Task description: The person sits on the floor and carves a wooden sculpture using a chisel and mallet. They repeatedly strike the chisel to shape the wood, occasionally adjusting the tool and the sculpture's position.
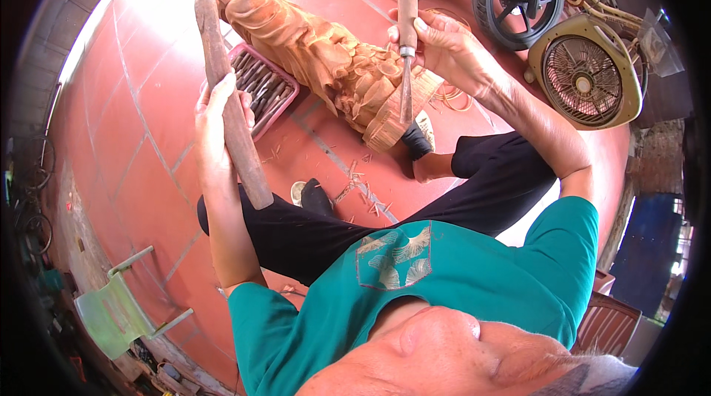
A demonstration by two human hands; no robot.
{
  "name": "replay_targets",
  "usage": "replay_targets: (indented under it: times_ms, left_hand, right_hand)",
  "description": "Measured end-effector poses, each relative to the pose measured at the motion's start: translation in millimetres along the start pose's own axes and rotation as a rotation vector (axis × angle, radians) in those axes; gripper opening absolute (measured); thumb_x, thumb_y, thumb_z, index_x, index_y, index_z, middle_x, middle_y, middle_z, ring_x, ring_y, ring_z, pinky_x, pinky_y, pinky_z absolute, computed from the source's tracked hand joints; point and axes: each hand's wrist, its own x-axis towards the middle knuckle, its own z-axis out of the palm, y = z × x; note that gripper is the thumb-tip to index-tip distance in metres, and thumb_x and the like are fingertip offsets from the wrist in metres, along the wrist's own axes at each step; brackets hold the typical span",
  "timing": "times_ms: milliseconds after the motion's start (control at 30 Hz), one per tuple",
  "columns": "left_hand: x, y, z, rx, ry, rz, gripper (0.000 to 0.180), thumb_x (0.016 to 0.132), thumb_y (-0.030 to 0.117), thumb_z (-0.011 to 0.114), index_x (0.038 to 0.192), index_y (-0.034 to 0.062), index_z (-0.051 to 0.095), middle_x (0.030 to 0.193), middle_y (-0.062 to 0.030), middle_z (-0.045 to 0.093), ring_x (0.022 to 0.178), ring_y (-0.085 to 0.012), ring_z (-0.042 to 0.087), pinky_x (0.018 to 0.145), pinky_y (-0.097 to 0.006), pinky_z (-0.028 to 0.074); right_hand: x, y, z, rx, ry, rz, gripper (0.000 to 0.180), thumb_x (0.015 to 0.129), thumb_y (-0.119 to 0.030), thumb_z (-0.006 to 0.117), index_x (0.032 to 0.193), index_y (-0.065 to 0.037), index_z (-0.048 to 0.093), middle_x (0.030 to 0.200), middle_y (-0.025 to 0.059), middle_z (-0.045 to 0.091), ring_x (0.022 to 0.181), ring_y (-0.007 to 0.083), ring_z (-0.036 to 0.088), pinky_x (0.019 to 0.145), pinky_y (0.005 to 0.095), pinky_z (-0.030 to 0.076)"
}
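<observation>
Both hands grip tools: left hand [216,111] closed around a wooden mallet [228,96], right hand [437,44] clasping a chisel [406,40] against the carving [326,59] at upper centre. Folds look shaped; the base appears rough, with chips [363,192] littering the tiles.

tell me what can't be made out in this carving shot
All in the head view:
- Chisel tip: lost against the carving, so its exact contact spot is unclear.
- Carving's far end: washed out by glare on the floor.
- Tools in the pink tray: too small to tell apart, partly hidden by the left hand and mallet.
- Right hand palm: turned away.
</observation>
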Motion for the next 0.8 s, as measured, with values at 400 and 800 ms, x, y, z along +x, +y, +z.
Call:
replay_targets:
  times_ms: [400,800]
  left_hand:
    - [11.7,-17.6,-1.3,0.099,0.002,-0.063,0.025,0.096,0.03,0.066,0.104,0.0078,0.058,0.073,-0.0066,0.059,0.047,-0.0123,0.053,0.044,-0.025,0.044]
    - [14.3,-23.0,4.0,0.125,-0.033,-0.082,0.028,0.095,0.028,0.067,0.11,0.0064,0.059,0.074,-0.0073,0.06,0.049,-0.0129,0.054,0.045,-0.025,0.045]
  right_hand:
    - [-14.9,0.6,-30.8,-0.039,0.141,0.026,0.029,0.099,-0.031,0.065,0.11,-0.005,0.057,0.097,0.0057,0.065,0.083,0.0114,0.061,0.076,0.0285,0.052]
    - [-10.1,1.1,-25.7,-0.19,0.321,0.03,0.04,0.093,-0.026,0.074,0.116,-0.003,0.053,0.089,0.003,0.06,0.063,0.0085,0.058,0.059,0.0254,0.054]
